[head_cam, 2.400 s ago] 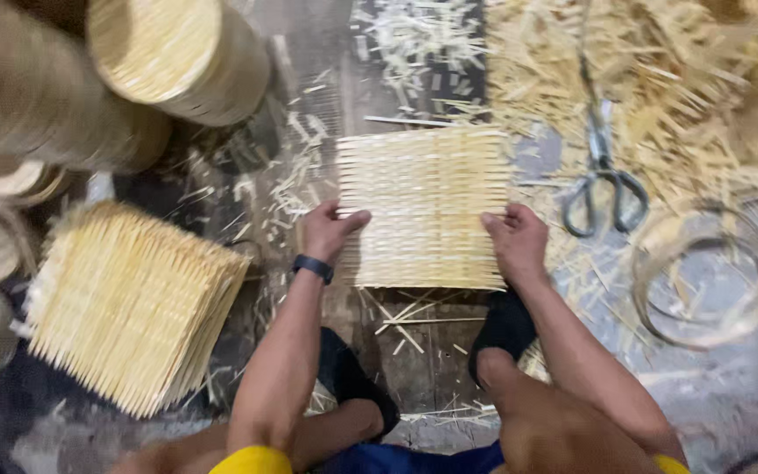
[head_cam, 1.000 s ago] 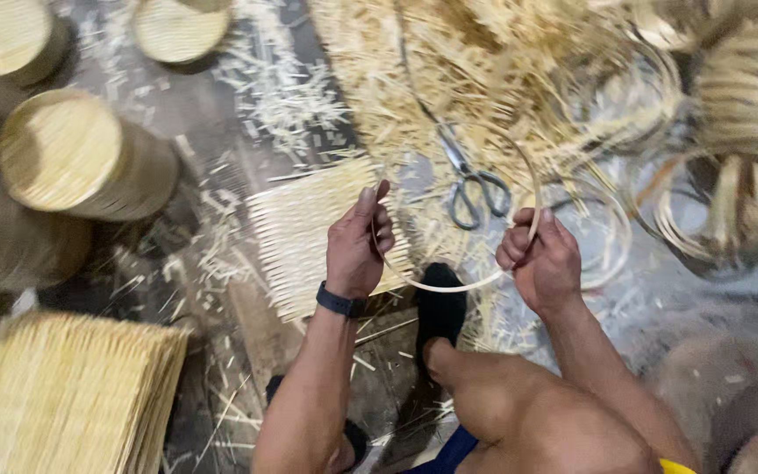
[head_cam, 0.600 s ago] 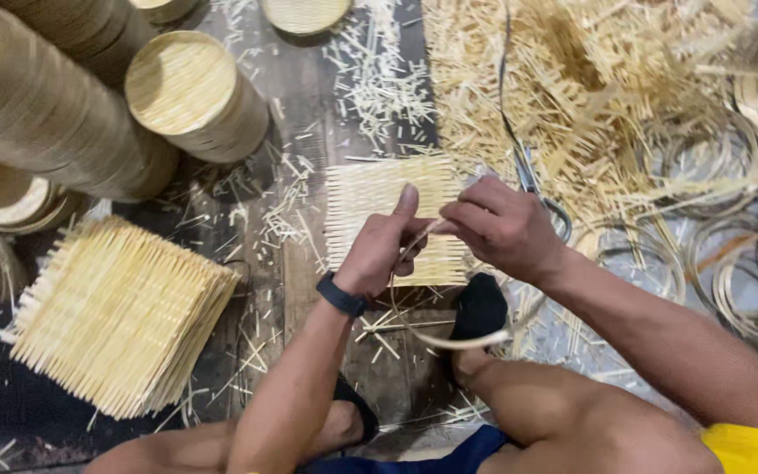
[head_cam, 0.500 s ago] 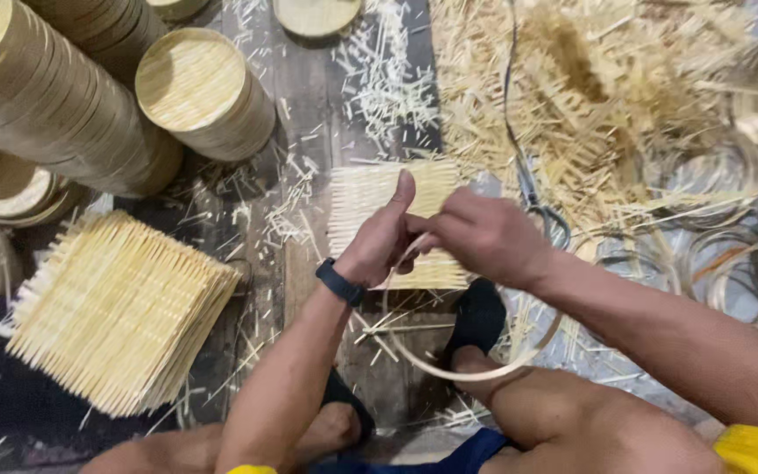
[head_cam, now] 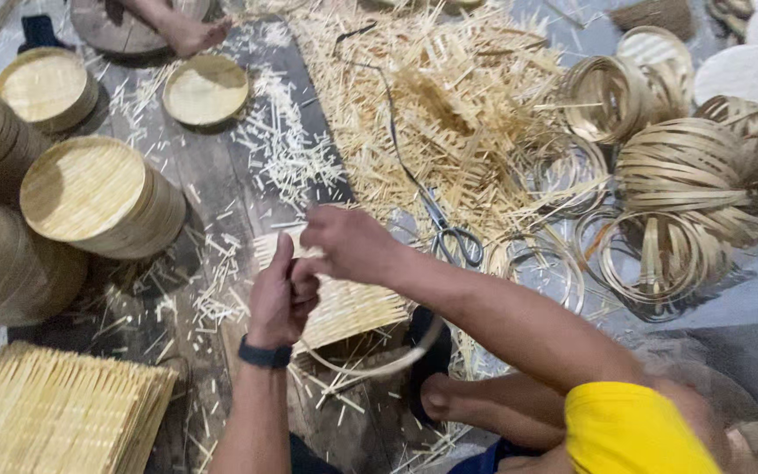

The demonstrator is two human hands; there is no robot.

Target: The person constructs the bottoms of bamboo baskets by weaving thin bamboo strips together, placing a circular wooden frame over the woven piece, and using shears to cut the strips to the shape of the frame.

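floor: i sit on it, bamboo shavings all around the woven mat.
scrap pile [head_cam: 449,105]: big heap of bamboo offcuts beyond the mat, to its right.
finished trays [head_cam: 103,197]: round stacks stand left of the mat; many look done.
square mats [head_cam: 54,417]: a stack of uncut woven squares lies near me, left of the mat, so plenty seems left.
hoop coils [head_cam: 686,167]: bundled rims well right of the mat.
woven mat [head_cam: 339,298]: flat on the floor under my hands, still square, no rim fitted.
bamboo strip [head_cam: 379,364]: curves in a loop from my hands over the mat's near edge; not yet closed into a ring, i judge.
right hand [head_cam: 348,241]: above the mat, grip pinched on the strip.
left hand [head_cam: 278,298]: touching the right, grip closed on the strip.
scissors [head_cam: 454,237]: just right of the mat, untouched.
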